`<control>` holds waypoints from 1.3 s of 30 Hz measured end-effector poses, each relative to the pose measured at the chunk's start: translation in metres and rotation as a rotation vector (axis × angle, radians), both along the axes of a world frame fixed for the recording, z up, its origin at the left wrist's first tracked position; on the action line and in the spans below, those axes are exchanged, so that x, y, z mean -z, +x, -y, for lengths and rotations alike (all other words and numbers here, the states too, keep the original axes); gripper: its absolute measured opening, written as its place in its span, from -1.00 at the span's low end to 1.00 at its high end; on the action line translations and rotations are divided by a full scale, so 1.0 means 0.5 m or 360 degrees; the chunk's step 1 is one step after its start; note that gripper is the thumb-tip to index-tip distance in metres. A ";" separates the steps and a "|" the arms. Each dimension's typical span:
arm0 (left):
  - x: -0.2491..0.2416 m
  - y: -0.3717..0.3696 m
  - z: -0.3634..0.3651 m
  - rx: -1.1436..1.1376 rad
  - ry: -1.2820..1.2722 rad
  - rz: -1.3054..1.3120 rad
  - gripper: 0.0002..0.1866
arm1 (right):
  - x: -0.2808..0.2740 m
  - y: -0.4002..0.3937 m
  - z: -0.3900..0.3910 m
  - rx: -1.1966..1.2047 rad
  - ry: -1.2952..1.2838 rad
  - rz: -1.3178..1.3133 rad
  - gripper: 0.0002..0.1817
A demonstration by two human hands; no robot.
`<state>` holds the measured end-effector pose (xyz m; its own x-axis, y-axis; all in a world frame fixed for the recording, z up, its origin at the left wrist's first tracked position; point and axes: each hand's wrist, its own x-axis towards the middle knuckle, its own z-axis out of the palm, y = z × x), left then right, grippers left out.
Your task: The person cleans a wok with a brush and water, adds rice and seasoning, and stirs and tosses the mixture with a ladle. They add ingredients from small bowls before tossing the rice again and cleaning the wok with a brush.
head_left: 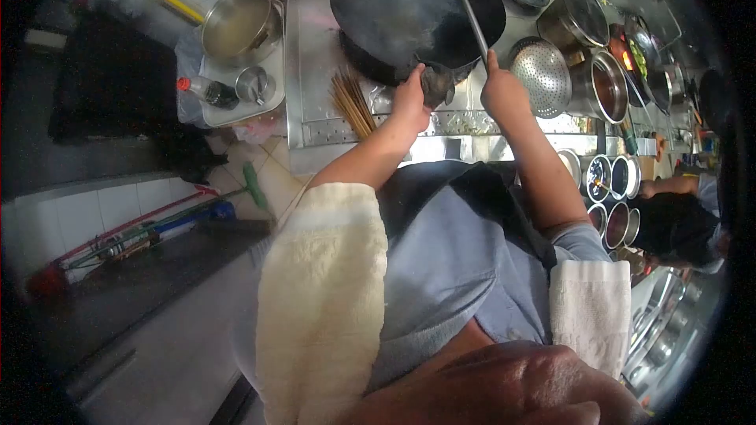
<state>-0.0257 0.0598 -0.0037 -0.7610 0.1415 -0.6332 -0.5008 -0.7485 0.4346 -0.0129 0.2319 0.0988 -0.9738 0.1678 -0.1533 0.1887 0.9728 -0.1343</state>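
Up-slanted, ladle (471, 20) in right hand (502, 93), bowl inside wok (394, 0).

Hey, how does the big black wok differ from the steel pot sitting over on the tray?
The wok is black, wide and shallow; the steel pot is shiny, smaller and deeper. The wok looks empty apart from a ladle, while the pot holds pale liquid. The left hand grips the wok's handle through a cloth; no hand touches the pot. Both are round metal cookware.

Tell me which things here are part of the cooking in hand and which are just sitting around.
In use: wok, gripped through a cloth by the left hand; ladle, held by the right hand.

Lying about: colander, chopsticks, sauce bottle, steel pot.
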 end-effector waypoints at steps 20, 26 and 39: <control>-0.023 0.130 -0.012 0.0072 -0.0353 -0.0208 -0.51 | -0.007 0.032 -0.040 -0.0303 -0.0782 0.0003 -0.53; -0.137 0.190 -0.099 0.0428 -0.0396 -0.0307 -0.47 | -0.047 0.161 0.024 -0.0507 -0.0245 -0.0001 -0.47; -0.177 0.253 -0.099 0.0684 -0.0304 -0.0167 -0.63 | -0.061 0.381 -0.010 -0.0752 -0.1123 -0.0572 -0.46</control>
